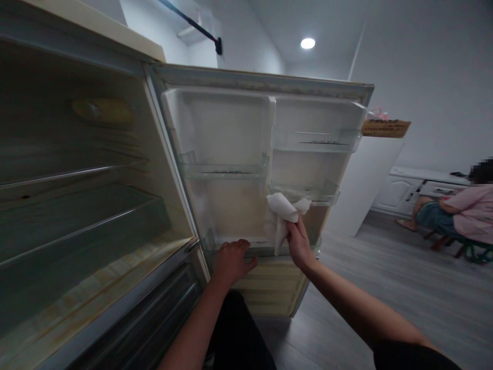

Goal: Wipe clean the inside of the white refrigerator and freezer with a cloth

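The cloth (283, 205) was pinched in the right hand (299, 242), against the open door (223, 123); nothing was visibly grasped by the left hand (231, 261), loosely curled near the bottom bin (264, 252). Its hanging end was best gathered in.

The left hand (232, 262) spreads loosely — the right hand (299, 240) pinches, its forearm (346, 295) extended.

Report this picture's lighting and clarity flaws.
Head view, lighting: the ceiling light is blown out to white, the fridge interior dim, the white cloth bright. Head view, clarity: the bin lettering is unreadable, the seated person's head pixelated.
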`<control>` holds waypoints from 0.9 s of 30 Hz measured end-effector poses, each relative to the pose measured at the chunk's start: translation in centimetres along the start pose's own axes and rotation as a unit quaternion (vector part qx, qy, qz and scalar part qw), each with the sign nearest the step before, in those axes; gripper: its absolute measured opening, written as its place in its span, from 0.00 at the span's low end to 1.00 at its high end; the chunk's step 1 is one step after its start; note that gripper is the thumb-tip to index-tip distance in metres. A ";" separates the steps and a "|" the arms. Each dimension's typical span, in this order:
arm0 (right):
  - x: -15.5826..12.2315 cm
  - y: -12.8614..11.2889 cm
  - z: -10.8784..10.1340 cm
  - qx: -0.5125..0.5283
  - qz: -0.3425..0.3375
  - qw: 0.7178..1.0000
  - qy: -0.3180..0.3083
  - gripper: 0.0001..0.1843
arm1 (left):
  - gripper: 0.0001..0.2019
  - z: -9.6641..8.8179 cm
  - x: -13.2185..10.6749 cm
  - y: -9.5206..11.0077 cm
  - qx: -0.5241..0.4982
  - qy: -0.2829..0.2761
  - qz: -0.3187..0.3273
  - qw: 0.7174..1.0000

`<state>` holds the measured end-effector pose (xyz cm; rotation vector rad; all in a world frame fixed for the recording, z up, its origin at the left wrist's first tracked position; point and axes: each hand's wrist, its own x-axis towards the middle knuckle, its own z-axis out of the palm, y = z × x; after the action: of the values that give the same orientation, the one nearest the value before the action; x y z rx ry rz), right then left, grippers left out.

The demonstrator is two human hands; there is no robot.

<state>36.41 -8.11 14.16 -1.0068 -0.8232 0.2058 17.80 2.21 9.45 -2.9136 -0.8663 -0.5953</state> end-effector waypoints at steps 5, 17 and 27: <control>1.7 -0.8 6.7 0.309 0.136 0.935 0.107 0.10 | 0.20 0.0 -0.7 -0.4 -0.002 0.002 0.007 1.000; 2.6 -6.8 -4.5 0.411 0.107 0.894 0.138 0.19 | 0.19 -0.7 -0.8 -0.1 -0.007 0.001 0.007 1.000; 1.1 -4.9 3.3 0.300 0.097 0.942 0.112 0.14 | 0.16 -0.4 -0.7 -0.2 -0.007 -0.003 0.001 1.000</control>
<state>33.91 -8.00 19.59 -0.5163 -0.4063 0.4699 17.02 1.93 9.54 -2.9297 -0.8648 -0.5946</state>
